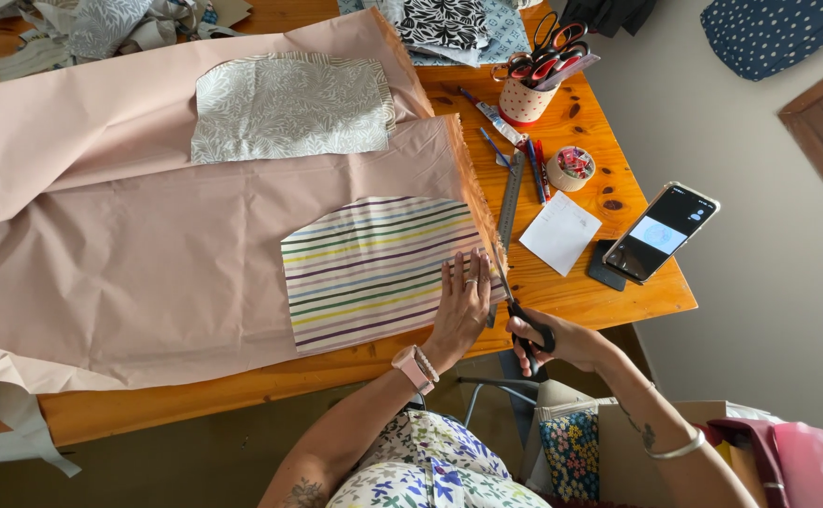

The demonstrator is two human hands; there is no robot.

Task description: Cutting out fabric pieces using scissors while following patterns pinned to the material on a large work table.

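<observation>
Landmark for all places: the striped piece [379, 271], a panel with a curved top edge lying on pink fabric [148, 235] spread across the wooden desk [609, 282].

- Left hand [460, 306]: open, flat, palm down on the striped piece's right edge, fingers spread. Judged to pin the piece against the pink fabric so neither layer shifts. Pink watch on the wrist.
- Right hand [548, 341]: closed through the handles of black scissors [517, 310], just right of the striped piece. Blades point up along the piece's right edge, at the frayed border of the pink fabric; held as if to follow that edge.
- Leaf-print piece [289, 105]: same shape, grey-green, above the striped piece, also flat on the pink fabric, apart from it.
- Metal ruler [510, 202]: right of the striped piece, parallel with the fabric border.
- Dotted cup [524, 99]: up and right; holds several scissors with red handles and a flat tool, handles upward.
- Tape roll [569, 169]: right of the ruler; small red items sit in its core, too small to identify.
- Pens [536, 169]: loose between ruler and tape roll.
- White paper [560, 231] and phone [661, 232]: far right; the phone is propped, screen lit.
- Fabric scraps [101, 28]: heaped at the desk's far edge.
</observation>
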